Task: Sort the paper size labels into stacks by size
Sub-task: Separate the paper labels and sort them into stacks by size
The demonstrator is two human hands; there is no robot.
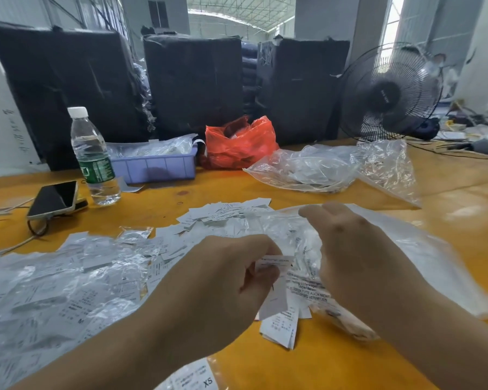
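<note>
Left hand [223, 280], fingers curled, has its grip pinched on small white paper size labels [273, 264] above the orange surface [307, 364]. Right hand [347, 249], just beside the labels, grips a clear plastic bag [406, 243].

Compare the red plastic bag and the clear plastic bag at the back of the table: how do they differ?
The red plastic bag is opaque and stands bunched up; the clear plastic bag is see-through and lies flat and spread out. The red one sits left, beside the purple bin. Both are crinkled and hold paper pieces.

Water bottle [93, 156] upright on my orange table [335, 364]. Phone [53, 199] just left of bottle. Blue tray [155, 168] right of bottle, red bag [238, 143] beyond tray, fan [389, 92] far right.
</note>
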